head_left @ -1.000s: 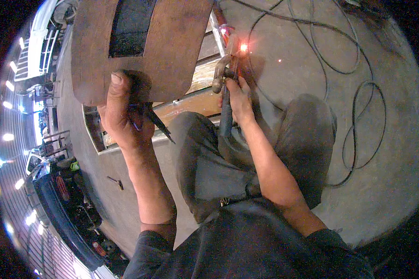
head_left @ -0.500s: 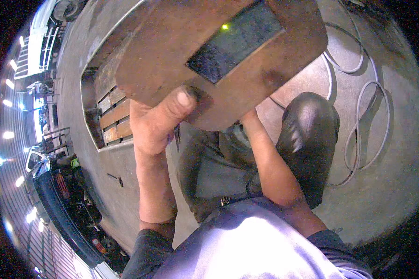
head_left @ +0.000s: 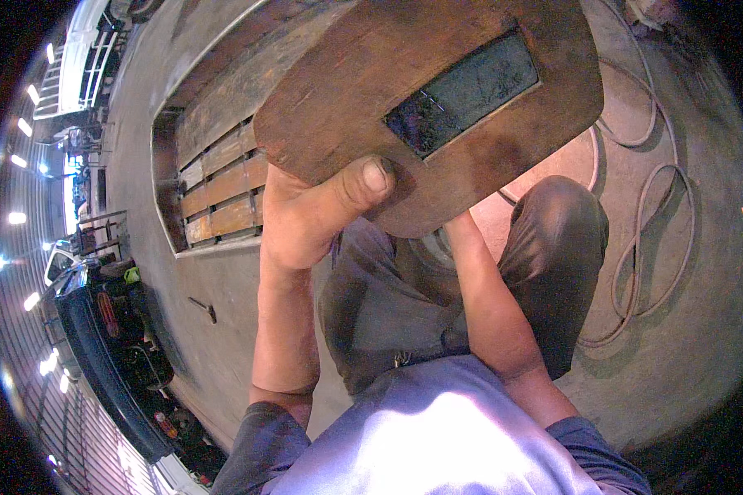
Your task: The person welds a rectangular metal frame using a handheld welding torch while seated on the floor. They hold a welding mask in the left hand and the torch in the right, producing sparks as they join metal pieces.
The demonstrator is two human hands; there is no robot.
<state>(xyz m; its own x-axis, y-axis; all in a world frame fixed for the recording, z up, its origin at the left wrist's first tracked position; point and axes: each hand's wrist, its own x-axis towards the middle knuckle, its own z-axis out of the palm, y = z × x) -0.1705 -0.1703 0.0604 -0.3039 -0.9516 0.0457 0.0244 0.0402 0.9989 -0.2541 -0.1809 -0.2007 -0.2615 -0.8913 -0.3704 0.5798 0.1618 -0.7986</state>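
A brown hand-held welding shield with a dark rectangular window fills the upper middle of the view, tilted up to the right. My left hand grips its lower left edge, thumb pressed flat on the near face and fingers out of sight behind it. Below the shield, my right forearm reaches up and away. My right hand lies behind the shield from the wrist on, so its fingers and anything in them are hidden. Warm light falls on the floor beyond the shield's lower right edge.
Left of the shield lies a metal frame with wooden slats. A hammer-like tool rests on the concrete floor. Looped cable lies at right. My bent knee is near my right forearm. A dark vehicle stands far left.
The shield and my left hand have shifted right in the view. A bright green spot in the shield's window is gone, replaced by faint streaks. My right hand stays behind the shield.
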